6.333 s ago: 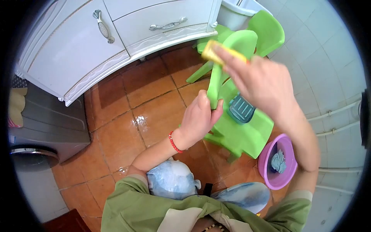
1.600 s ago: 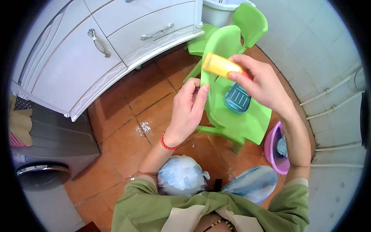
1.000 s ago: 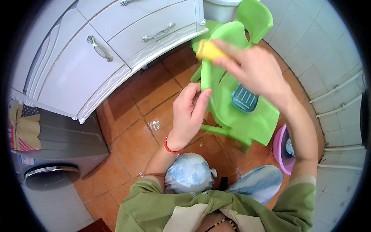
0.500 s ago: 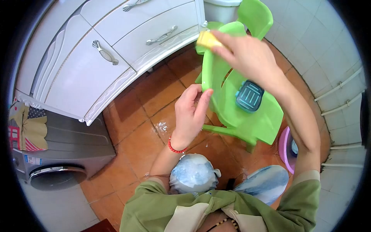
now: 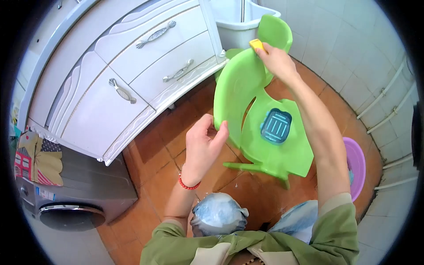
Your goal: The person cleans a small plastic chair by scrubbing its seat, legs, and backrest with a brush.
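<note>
My left hand (image 5: 205, 143) pinches the near edge of the backrest of a green plastic chair (image 5: 238, 88), with a red bead bracelet on the wrist. My right hand (image 5: 278, 62) is closed on a yellow brush or block (image 5: 256, 44) at the far upper end of the same backrest. Its bristles or working side cannot be made out. On the chair's seat lies a teal slotted dish (image 5: 276, 126), between my two arms.
A second green chair (image 5: 276, 33) stands behind, by a white tub (image 5: 238, 26). White cabinets (image 5: 106, 106) and a grey washing machine (image 5: 97, 185) are on the left. A pink basin (image 5: 355, 163) sits on the tiled floor (image 5: 152, 150) at the right.
My right hand has moved with the yellow object to the far end of the backrest. The chair back is turned and shows more of its face. The view has shifted, showing more cabinet.
</note>
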A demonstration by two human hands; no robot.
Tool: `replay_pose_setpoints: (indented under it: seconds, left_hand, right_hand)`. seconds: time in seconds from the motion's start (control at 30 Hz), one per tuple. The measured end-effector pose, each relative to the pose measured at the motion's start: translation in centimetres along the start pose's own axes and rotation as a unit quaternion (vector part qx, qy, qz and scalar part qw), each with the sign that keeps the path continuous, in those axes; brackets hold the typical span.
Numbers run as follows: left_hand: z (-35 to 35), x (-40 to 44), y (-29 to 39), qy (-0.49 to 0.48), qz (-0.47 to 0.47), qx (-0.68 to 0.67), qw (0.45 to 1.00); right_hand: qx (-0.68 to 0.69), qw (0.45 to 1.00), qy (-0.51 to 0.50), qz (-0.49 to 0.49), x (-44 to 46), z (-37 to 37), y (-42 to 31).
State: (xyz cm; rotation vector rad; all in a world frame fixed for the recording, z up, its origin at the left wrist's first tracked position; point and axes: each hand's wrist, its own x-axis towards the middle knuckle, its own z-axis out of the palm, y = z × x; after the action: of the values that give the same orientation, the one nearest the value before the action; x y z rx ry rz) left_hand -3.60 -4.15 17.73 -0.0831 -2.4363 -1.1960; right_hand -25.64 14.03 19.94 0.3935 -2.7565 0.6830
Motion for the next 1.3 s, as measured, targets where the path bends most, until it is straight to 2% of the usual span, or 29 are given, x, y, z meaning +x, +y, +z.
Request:
replay_pose_setpoints:
  seconds: [0.03, 0.1, 0.13, 0.17, 0.27, 0.3, 0.4, 0.43, 0.5, 0.57, 0.67, 0.7, 0.77, 0.8, 0.9, 0.97, 1.07, 1.17, 1.3]
  left_hand:
    - [-0.2, 0.6, 0.7, -0.006, 0.019, 0.053, 0.998]
    - [0.6, 2.5, 0.4, 0.042, 0.122, 0.153, 0.980]
    - [0.9, 3.4, 0.3, 0.065, 0.171, 0.202, 0.962]
    - [1.1, 3.9, 0.8, 0.036, 0.162, 0.247, 0.955]
    - [1.5, 4.3, 1.6, 0.004, 0.091, 0.281, 0.955]
    - [1.9, 4.1, 1.8, 0.017, 0.076, 0.277, 0.958]
    - [2.7, 3.4, 2.0, 0.047, 0.047, 0.268, 0.961]
    - [2.7, 3.5, 1.8, 0.048, 0.051, 0.269, 0.961]
    - [2.9, 3.6, 1.7, 0.054, 0.058, 0.267, 0.960]
    - [2.7, 3.5, 1.6, 0.056, 0.064, 0.272, 0.959]
    - [2.7, 3.3, 1.7, 0.048, 0.064, 0.284, 0.955]
    - [2.6, 3.3, 1.8, 0.048, 0.064, 0.290, 0.954]
    - [2.8, 3.4, 1.9, 0.057, 0.067, 0.299, 0.950]
    - [2.7, 3.5, 1.9, 0.059, 0.072, 0.301, 0.949]
    - [2.9, 3.3, 1.9, 0.065, 0.076, 0.299, 0.949]
    - [3.0, 3.4, 1.9, 0.068, 0.076, 0.299, 0.949]
    - [2.7, 3.5, 1.3, 0.062, 0.121, 0.338, 0.931]
    - [2.6, 3.3, 1.7, 0.052, 0.079, 0.311, 0.946]
    - [2.9, 3.3, 1.6, 0.067, 0.113, 0.318, 0.939]
  right_hand:
    - [-0.002, 1.000, 0.008, -0.001, -0.4, -0.6, -0.4]
    - [0.011, 0.998, -0.045, -0.041, -3.6, -1.9, -3.4]
    - [-0.026, 0.994, -0.073, -0.081, -5.4, -2.8, -5.4]
    - [-0.043, 0.988, -0.115, -0.092, -6.8, -3.3, -6.8]
    - [0.021, 0.990, -0.080, -0.116, -6.3, -2.2, -4.8]
    - [-0.009, 0.997, -0.054, -0.056, -4.9, -2.3, -4.0]
    - [0.083, 0.992, -0.082, 0.043, -0.2, -2.1, -0.4]
    - [0.059, 0.998, -0.026, 0.013, -0.5, -1.2, -0.4]
    - [0.055, 0.997, -0.045, 0.004, -3.1, -0.2, -1.9]
    - [0.032, 0.988, -0.134, -0.069, -7.1, -1.3, -5.5]
    - [0.070, 0.992, -0.088, -0.061, -5.9, -0.5, -3.5]
    - [0.056, 0.998, -0.042, -0.004, -4.2, -0.7, -2.1]
    - [0.141, 0.989, -0.015, 0.027, -0.4, 1.6, 2.1]
    - [0.184, 0.982, -0.001, 0.044, 0.1, 1.5, 2.4]
    - [0.161, 0.985, 0.035, 0.052, -2.9, 2.6, 1.2]
    - [0.116, 0.992, -0.045, -0.028, -6.4, 1.9, -1.7]
    - [0.134, 0.987, -0.042, -0.081, -6.0, 1.9, -2.8]
    - [0.176, 0.978, 0.050, 0.098, -1.1, 3.1, 1.9]
    - [0.210, 0.968, 0.092, 0.100, -4.6, 7.2, 2.6]
